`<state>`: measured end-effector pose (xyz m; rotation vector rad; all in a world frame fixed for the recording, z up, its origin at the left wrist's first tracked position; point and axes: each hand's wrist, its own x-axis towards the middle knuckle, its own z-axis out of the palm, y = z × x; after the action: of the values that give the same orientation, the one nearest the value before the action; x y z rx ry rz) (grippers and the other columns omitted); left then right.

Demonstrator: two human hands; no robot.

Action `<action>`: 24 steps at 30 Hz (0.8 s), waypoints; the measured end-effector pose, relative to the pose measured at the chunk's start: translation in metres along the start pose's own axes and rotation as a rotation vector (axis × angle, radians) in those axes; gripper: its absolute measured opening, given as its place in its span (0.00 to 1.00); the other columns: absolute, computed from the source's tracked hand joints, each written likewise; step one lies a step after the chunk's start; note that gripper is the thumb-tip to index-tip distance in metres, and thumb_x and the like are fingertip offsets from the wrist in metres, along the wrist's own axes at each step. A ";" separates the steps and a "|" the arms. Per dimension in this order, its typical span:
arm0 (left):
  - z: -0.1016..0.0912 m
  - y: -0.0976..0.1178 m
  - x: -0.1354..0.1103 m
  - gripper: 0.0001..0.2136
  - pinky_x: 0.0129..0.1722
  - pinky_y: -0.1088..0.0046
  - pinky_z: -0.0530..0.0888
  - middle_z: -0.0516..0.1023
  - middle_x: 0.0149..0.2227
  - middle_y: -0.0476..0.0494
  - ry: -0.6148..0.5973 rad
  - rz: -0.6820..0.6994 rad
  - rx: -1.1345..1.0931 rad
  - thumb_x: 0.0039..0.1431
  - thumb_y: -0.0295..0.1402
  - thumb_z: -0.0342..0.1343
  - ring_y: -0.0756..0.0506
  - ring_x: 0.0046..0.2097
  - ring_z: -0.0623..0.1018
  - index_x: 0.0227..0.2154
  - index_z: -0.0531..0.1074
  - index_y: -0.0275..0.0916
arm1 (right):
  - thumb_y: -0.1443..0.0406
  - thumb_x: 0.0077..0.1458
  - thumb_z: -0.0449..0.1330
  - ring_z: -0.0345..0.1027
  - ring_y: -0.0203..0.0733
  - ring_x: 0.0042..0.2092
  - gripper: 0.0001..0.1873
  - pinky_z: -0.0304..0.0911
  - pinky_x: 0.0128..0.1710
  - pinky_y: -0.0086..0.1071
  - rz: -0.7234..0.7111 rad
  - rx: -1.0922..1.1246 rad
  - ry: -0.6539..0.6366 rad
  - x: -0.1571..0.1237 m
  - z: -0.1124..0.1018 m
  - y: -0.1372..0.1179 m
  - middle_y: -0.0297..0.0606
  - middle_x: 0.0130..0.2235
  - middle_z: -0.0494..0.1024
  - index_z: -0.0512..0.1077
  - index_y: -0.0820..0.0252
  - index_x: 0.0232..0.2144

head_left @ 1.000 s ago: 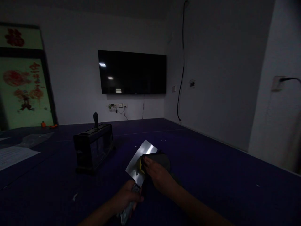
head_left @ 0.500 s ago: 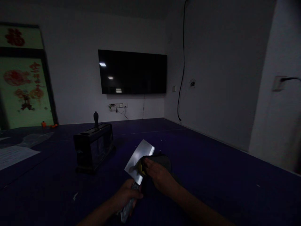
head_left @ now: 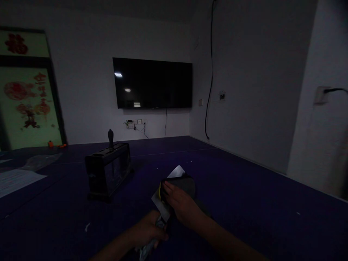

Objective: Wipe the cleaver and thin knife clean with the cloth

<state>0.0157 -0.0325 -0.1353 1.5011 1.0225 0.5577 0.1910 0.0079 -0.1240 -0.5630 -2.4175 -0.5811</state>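
My left hand (head_left: 148, 229) is wrapped around the patterned handle of a cleaver (head_left: 177, 172), whose broad, shiny blade points up and away from me. In my right hand (head_left: 181, 204) is a dark grey pad (head_left: 187, 185) with a black edge and a yellow strip, laid over the blade. The pad and my fingers cover much of the blade; whether the pad is a cloth, a mitt or a sponge I cannot tell. Left of the blade stands a black knife block (head_left: 108, 170) with clear-looking sides and one dark handle sticking up from its top.
A dark blue surface (head_left: 244, 203) spreads beneath everything, with a few small white scraps on it. At the left lie a white sheet (head_left: 19, 181) and clear plastic (head_left: 40, 161). Small orange items (head_left: 50, 144) sit near the door. A television (head_left: 154, 84) hangs on the far wall.
My right hand and the pad have slid over the blade, so less of it shows. The cleaver has shifted slightly right. The knife block has stayed put.
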 end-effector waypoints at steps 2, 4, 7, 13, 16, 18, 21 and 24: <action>0.000 -0.001 0.000 0.07 0.13 0.83 0.55 0.63 0.12 0.57 0.010 -0.005 -0.004 0.33 0.28 0.54 0.56 0.14 0.61 0.19 0.62 0.37 | 0.79 0.51 0.44 0.37 0.44 0.63 0.27 0.51 0.58 0.40 -0.001 0.000 -0.009 0.000 0.001 0.001 0.48 0.60 0.55 0.58 0.72 0.54; -0.001 -0.002 0.000 0.07 0.13 0.83 0.55 0.63 0.12 0.57 0.015 -0.007 -0.014 0.33 0.28 0.55 0.55 0.14 0.61 0.19 0.62 0.37 | 0.79 0.50 0.45 0.38 0.43 0.63 0.28 0.51 0.58 0.40 0.000 0.009 -0.012 -0.001 0.003 0.001 0.48 0.60 0.55 0.57 0.71 0.55; -0.003 -0.006 0.004 0.08 0.12 0.82 0.56 0.63 0.12 0.57 0.034 -0.013 -0.050 0.33 0.30 0.56 0.55 0.13 0.61 0.20 0.62 0.37 | 0.79 0.49 0.45 0.39 0.43 0.62 0.28 0.50 0.58 0.40 -0.003 0.045 -0.038 -0.002 0.005 0.001 0.49 0.59 0.56 0.58 0.71 0.55; -0.008 -0.011 0.013 0.12 0.09 0.81 0.55 0.63 0.10 0.55 0.070 -0.007 -0.124 0.32 0.34 0.58 0.54 0.10 0.59 0.22 0.62 0.37 | 0.78 0.48 0.46 0.40 0.42 0.62 0.25 0.47 0.59 0.39 0.003 0.141 -0.134 -0.002 0.003 -0.001 0.51 0.58 0.58 0.63 0.73 0.50; -0.008 -0.012 0.013 0.14 0.09 0.82 0.54 0.62 0.10 0.56 0.150 0.016 -0.205 0.32 0.36 0.59 0.55 0.10 0.58 0.23 0.62 0.37 | 0.78 0.47 0.46 0.43 0.42 0.62 0.25 0.47 0.59 0.39 0.007 0.160 -0.145 -0.002 0.003 -0.002 0.51 0.57 0.59 0.64 0.73 0.50; -0.008 -0.013 0.012 0.14 0.09 0.82 0.54 0.62 0.10 0.57 0.193 0.039 -0.257 0.33 0.36 0.58 0.55 0.10 0.58 0.24 0.62 0.38 | 0.78 0.47 0.46 0.45 0.41 0.61 0.25 0.47 0.59 0.38 0.008 0.169 -0.143 -0.003 0.004 -0.002 0.52 0.57 0.60 0.64 0.74 0.49; -0.007 -0.013 0.013 0.13 0.09 0.82 0.54 0.62 0.09 0.56 0.214 0.041 -0.290 0.33 0.36 0.57 0.55 0.10 0.58 0.23 0.62 0.37 | 0.78 0.47 0.47 0.46 0.41 0.61 0.24 0.48 0.59 0.37 -0.004 0.182 -0.137 -0.004 0.006 -0.002 0.52 0.56 0.62 0.66 0.73 0.47; -0.008 -0.015 0.014 0.12 0.08 0.82 0.53 0.63 0.09 0.56 0.206 0.056 -0.303 0.34 0.36 0.56 0.54 0.09 0.58 0.23 0.63 0.37 | 0.77 0.47 0.47 0.47 0.41 0.60 0.23 0.49 0.58 0.36 -0.026 0.185 -0.128 -0.005 0.006 -0.001 0.52 0.55 0.63 0.66 0.73 0.47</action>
<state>0.0121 -0.0177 -0.1506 1.2242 1.0034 0.8803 0.1912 0.0089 -0.1321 -0.5046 -2.5688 -0.3352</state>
